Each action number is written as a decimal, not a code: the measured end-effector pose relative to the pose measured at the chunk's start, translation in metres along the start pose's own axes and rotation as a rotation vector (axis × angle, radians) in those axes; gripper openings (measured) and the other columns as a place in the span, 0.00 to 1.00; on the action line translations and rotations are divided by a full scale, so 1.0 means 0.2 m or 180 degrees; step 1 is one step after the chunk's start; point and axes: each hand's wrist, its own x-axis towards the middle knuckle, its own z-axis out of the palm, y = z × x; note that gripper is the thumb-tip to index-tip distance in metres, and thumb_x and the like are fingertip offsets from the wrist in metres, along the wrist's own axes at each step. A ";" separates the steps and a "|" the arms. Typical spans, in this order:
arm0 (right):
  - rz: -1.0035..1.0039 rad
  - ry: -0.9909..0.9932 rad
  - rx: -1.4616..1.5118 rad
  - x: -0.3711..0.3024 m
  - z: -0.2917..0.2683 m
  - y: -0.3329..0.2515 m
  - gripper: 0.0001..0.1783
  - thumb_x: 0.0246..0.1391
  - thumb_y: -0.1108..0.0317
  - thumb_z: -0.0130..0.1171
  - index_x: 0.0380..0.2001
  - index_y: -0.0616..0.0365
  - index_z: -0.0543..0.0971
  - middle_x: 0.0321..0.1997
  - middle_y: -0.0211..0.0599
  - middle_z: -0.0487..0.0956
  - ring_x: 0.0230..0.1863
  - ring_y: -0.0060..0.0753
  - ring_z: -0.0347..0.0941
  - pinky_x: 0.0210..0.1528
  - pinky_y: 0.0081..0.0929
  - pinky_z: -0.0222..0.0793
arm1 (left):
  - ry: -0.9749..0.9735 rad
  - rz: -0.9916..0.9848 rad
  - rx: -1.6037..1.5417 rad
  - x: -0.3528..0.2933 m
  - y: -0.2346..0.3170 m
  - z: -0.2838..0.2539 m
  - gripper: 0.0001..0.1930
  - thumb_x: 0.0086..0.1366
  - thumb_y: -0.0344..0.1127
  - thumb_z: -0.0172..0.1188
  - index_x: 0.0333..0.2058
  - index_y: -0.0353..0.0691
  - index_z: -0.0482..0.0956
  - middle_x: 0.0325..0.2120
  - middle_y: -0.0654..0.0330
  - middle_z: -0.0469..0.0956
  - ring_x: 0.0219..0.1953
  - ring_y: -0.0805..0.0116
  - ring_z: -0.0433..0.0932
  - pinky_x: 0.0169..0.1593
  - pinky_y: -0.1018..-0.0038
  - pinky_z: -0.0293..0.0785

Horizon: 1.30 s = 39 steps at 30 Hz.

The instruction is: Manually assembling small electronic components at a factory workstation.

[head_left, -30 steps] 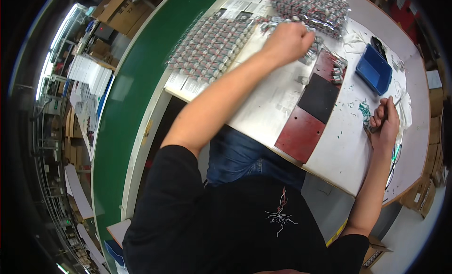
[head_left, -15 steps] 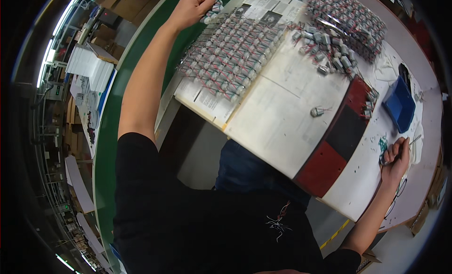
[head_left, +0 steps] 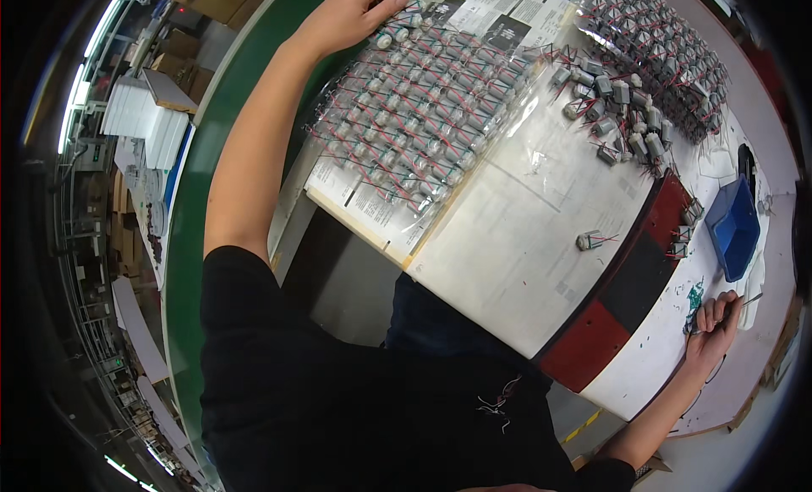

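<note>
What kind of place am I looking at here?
Probably a factory assembly workshop: rows of small wired metal parts and a loose heap of similar parts lie on the workbench, with cardboard boxes beyond.

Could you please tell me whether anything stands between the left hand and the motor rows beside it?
Nothing visible does: the left hand is at the far left corner of the motor rows, right by the corner motors.
</note>
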 end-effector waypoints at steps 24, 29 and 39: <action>-0.0077 0.0134 -0.0197 -0.02 0.02 0.01 0.18 0.76 0.58 0.43 0.45 0.60 0.76 0.24 0.25 0.64 0.19 0.14 0.53 0.19 0.16 0.52 | 0.0480 -0.0412 -0.0883 0.03 -0.08 0.22 0.34 0.57 0.59 0.72 0.53 0.38 0.82 0.37 0.62 0.83 0.38 0.72 0.81 0.46 0.74 0.76; -0.0064 0.0092 -0.0182 -0.01 0.02 0.02 0.18 0.77 0.58 0.42 0.45 0.60 0.76 0.23 0.25 0.63 0.19 0.14 0.53 0.19 0.16 0.52 | 0.0570 -0.0495 -0.0744 0.01 -0.07 0.20 0.38 0.52 0.62 0.73 0.53 0.37 0.81 0.35 0.61 0.82 0.38 0.70 0.81 0.46 0.74 0.77; -0.0091 0.0363 -0.0262 -0.03 0.09 0.03 0.18 0.77 0.58 0.42 0.44 0.59 0.75 0.23 0.24 0.63 0.19 0.14 0.53 0.20 0.15 0.52 | 0.0613 -0.0898 -0.0253 -0.07 0.03 0.17 0.44 0.51 0.63 0.74 0.57 0.35 0.76 0.35 0.61 0.80 0.37 0.72 0.79 0.44 0.74 0.76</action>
